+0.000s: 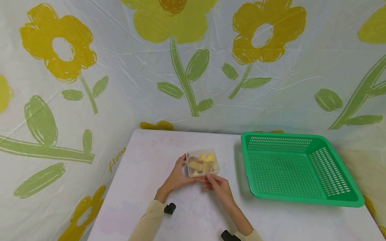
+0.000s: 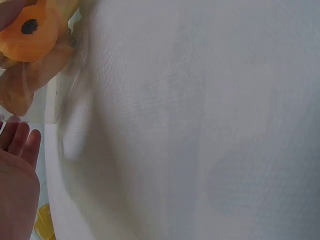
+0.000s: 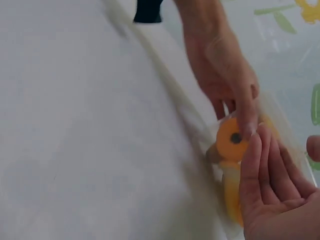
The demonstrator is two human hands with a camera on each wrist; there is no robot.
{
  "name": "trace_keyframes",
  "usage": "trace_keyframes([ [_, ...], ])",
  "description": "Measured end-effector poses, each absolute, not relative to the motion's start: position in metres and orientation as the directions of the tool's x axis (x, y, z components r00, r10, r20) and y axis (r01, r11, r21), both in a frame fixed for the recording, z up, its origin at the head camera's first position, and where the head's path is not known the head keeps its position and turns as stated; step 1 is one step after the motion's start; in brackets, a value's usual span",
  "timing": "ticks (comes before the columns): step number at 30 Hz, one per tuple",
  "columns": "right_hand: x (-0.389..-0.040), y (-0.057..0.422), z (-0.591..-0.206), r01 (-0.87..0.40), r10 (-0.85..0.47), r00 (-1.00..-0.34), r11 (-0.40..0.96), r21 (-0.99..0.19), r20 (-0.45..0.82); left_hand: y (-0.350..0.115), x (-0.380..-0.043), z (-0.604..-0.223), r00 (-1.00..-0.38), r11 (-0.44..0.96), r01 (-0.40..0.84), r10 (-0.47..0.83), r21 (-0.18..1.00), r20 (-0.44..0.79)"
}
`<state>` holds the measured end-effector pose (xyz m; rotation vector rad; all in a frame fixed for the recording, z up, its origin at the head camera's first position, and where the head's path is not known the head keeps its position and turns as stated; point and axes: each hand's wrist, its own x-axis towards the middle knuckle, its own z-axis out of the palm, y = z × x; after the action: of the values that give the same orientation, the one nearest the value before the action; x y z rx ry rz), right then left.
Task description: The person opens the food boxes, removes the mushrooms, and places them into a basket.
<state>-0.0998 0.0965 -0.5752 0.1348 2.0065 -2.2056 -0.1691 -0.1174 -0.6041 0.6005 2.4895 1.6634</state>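
Observation:
A small clear plastic box (image 1: 193,154) is held up over the table in front of me. Yellow and tan pieces (image 1: 208,166) fill it. Among them, an orange round piece with a dark centre (image 2: 37,42) shows through the wall in both wrist views. My left hand (image 1: 178,175) grips the box at its left side and near edge. At the near right corner, my right hand (image 1: 221,190) has its thumb and fingers on the box edge. In the right wrist view its fingers (image 3: 272,172) lie along the box, partly covering the contents.
A green perforated basket (image 1: 304,198) stands on the right of the white table (image 1: 120,201). A flower-printed cloth (image 1: 126,67) hangs behind and to the left of the table. Black wrist straps (image 1: 170,209) sit at both sleeves.

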Motion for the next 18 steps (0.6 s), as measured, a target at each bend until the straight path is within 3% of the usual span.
trace_keyframes([
  [8, -0.104, 0.085, -0.564, 0.328, -0.042, -0.944, -0.175, -0.928, -0.326, -0.121, -0.171, -0.605, -0.912, 0.372, 0.315, 0.373, 0.873, 0.171],
  [18, -0.106, 0.074, -0.567, 0.250, 0.106, -0.953, -0.261, -0.933, -0.285, -0.121, -0.170, -0.598, -0.901, 0.371, 0.339, 0.394, 0.864, 0.185],
])
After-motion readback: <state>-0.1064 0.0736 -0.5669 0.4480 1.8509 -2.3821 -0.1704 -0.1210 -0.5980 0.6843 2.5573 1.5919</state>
